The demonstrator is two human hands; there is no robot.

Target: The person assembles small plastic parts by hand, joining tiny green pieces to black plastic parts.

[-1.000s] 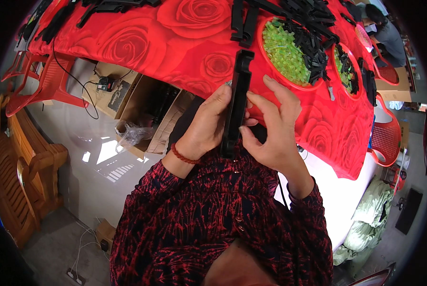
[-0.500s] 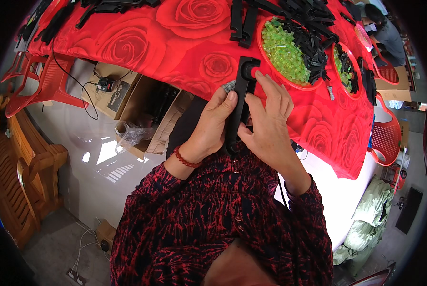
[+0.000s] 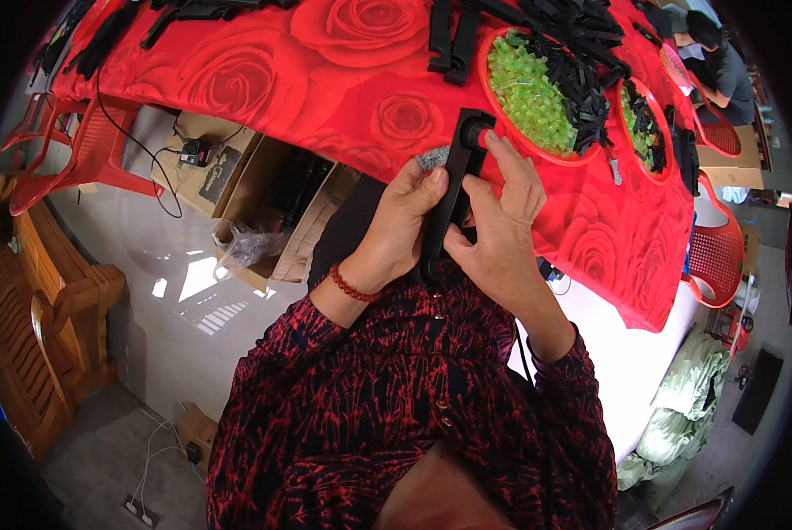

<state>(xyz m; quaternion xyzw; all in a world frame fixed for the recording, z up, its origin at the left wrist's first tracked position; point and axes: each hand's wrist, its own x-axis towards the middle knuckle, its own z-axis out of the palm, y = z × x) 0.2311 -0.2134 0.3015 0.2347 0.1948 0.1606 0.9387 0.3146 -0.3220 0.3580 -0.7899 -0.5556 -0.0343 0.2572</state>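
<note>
A long black plastic part [image 3: 450, 194] with a rounded socket at its far end is held in front of my chest, over the table's front edge. My left hand [image 3: 394, 225] grips its left side, thumb laid along the face. A grey speckled piece [image 3: 432, 159] sticks out between that hand and the part; what it is, I cannot make out. From the right, my right hand [image 3: 504, 237] closes on the same part. One fingertip presses at the socket, and the thumb rests lower along the edge. Its other fingers curl partly out of sight behind the part.
On the red rose-patterned tablecloth [image 3: 263, 97] stands a red basket [image 3: 495, 102] of yellow-green and black small pieces, with a second basket [image 3: 665, 159] beside it. More black parts [image 3: 453, 44] lie farther back. A cardboard box [image 3: 237, 190] sits lower left; a person [image 3: 727, 75] sits far right.
The black part's far end has swung slightly to the right, and both hands have shifted with it. More of the grey speckled piece shows now.
</note>
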